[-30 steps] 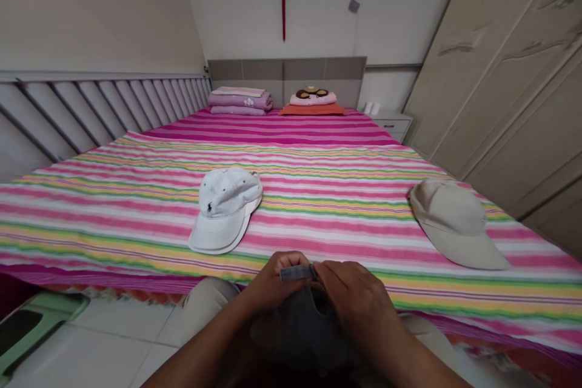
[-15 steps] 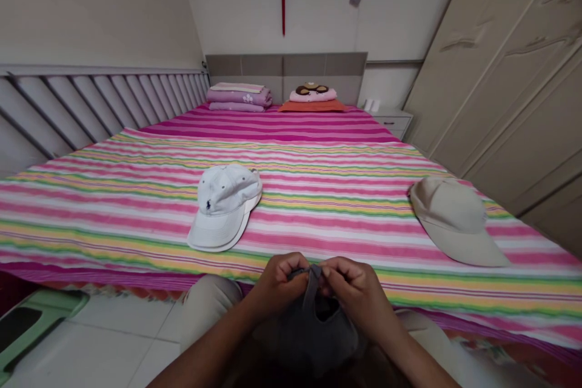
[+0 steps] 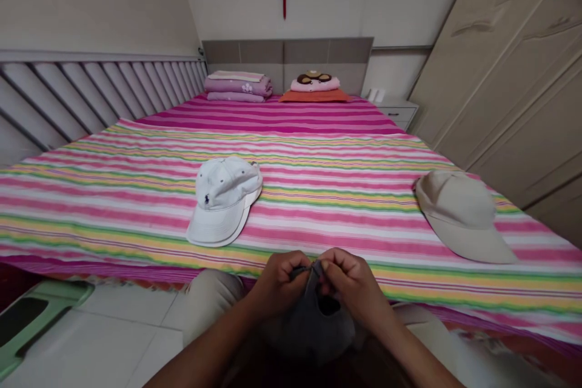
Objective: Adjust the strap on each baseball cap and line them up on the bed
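Observation:
A dark grey cap (image 3: 313, 333) is held over my lap, its back strap and opening turned up toward me. My left hand (image 3: 282, 282) pinches one side of the strap. On the other side, my right hand (image 3: 350, 282) pinches the strap with thumb and fingers, and the two hands nearly meet. My fingers partly hide the fastening. White caps (image 3: 222, 194), one seemingly stacked on another by the doubled brim, lie on the bed ahead to the left. A beige cap (image 3: 461, 212) lies on the bed to the right.
The bed's striped sheet (image 3: 327, 188) spreads ahead of my knees. Folded purple bedding (image 3: 236, 86) and a pink-and-orange pile (image 3: 314, 88) sit by the headboard (image 3: 318, 51). A green stool (image 3: 40, 315) stands at lower left. A railing (image 3: 113, 88) runs along the left, a wardrobe (image 3: 522, 73) at right.
The view has tipped slightly downward, so the bed and caps appear a little higher. Both hands keep their pinch on the grey cap's strap, with hardly any movement.

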Available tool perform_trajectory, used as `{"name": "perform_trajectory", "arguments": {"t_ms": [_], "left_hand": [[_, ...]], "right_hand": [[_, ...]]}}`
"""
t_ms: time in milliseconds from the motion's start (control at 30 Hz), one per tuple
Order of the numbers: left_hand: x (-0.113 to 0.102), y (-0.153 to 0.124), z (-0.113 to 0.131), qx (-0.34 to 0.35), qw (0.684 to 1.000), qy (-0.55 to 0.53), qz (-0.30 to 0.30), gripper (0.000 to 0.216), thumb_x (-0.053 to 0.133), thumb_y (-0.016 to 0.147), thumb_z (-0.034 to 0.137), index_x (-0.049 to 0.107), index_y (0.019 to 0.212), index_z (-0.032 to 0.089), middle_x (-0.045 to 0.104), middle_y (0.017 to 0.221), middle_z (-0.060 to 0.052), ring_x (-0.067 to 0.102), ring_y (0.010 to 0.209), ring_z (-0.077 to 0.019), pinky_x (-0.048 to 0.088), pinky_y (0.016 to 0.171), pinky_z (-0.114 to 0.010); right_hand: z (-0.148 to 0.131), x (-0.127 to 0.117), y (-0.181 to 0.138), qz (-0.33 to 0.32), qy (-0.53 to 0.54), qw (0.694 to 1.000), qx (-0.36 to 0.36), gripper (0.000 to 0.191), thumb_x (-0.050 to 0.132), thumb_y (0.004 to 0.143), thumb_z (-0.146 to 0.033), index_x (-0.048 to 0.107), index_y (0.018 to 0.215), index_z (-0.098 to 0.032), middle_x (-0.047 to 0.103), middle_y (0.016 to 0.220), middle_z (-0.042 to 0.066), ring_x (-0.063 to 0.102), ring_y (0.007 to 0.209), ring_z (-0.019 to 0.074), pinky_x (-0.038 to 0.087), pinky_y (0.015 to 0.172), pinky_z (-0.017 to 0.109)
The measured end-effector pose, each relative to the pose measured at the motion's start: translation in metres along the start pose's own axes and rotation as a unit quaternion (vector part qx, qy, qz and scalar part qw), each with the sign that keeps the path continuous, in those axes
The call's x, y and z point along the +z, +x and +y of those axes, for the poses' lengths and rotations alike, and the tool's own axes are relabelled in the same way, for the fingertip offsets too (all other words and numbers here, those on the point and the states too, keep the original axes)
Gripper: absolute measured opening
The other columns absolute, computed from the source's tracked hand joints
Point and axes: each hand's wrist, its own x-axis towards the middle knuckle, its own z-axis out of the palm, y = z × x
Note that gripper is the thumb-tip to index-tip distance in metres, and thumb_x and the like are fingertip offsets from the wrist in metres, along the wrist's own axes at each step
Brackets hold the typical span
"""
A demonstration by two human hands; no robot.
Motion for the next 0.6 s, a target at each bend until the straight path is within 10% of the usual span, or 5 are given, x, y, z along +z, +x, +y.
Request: {"name": "perform_trajectory", "arguments": {"t_ms": [133, 467, 533, 600], "left_hand": [[-0.004, 0.001, -0.004, -0.047, 0.997, -0.067, -0.008, 0.017, 0.053, 0.073, 0.027, 0.053, 0.062, 0.014, 0.047, 0.056, 0.003, 0.038, 0.053, -0.0073, 0.031, 0.05, -0.019], [0.0, -0.003, -0.007, -0.143, 0.966, -0.215, -0.004, 0.03, 0.063, 0.066, 0.04, 0.05, 0.061, 0.013, 0.043, 0.051, 0.005, 0.032, 0.044, -0.0044, 0.024, 0.044, -0.018], [0.001, -0.004, -0.006, -0.144, 0.963, -0.227, -0.009, 0.03, 0.063, 0.066, 0.04, 0.05, 0.061, 0.013, 0.044, 0.051, 0.005, 0.033, 0.044, -0.0046, 0.024, 0.044, -0.018], [0.002, -0.006, -0.006, -0.14, 0.961, -0.237, -0.016, 0.029, 0.063, 0.066, 0.039, 0.051, 0.062, 0.013, 0.047, 0.052, 0.004, 0.035, 0.046, -0.0053, 0.026, 0.045, -0.019]], "right_hand": [[-0.004, -0.007, -0.005, 0.0, -0.185, 0.962, -0.199, 0.031, 0.041, 0.084, -0.017, 0.052, 0.113, -0.02, 0.059, 0.083, 0.005, 0.056, 0.067, 0.0136, 0.044, 0.056, 0.024], [0.003, -0.002, -0.014, 0.052, -0.438, 0.804, -0.398, 0.028, 0.042, 0.08, -0.003, 0.056, 0.104, -0.006, 0.066, 0.079, 0.012, 0.059, 0.066, 0.0208, 0.048, 0.059, 0.033], [0.002, -0.001, -0.014, 0.065, -0.43, 0.805, -0.403, 0.026, 0.04, 0.081, -0.003, 0.058, 0.1, -0.006, 0.066, 0.075, 0.012, 0.059, 0.063, 0.0203, 0.047, 0.057, 0.032], [0.001, 0.0, -0.011, 0.071, -0.342, 0.869, -0.349, 0.022, 0.04, 0.082, -0.008, 0.06, 0.093, -0.011, 0.066, 0.071, 0.009, 0.06, 0.061, 0.0182, 0.046, 0.055, 0.03]]}}
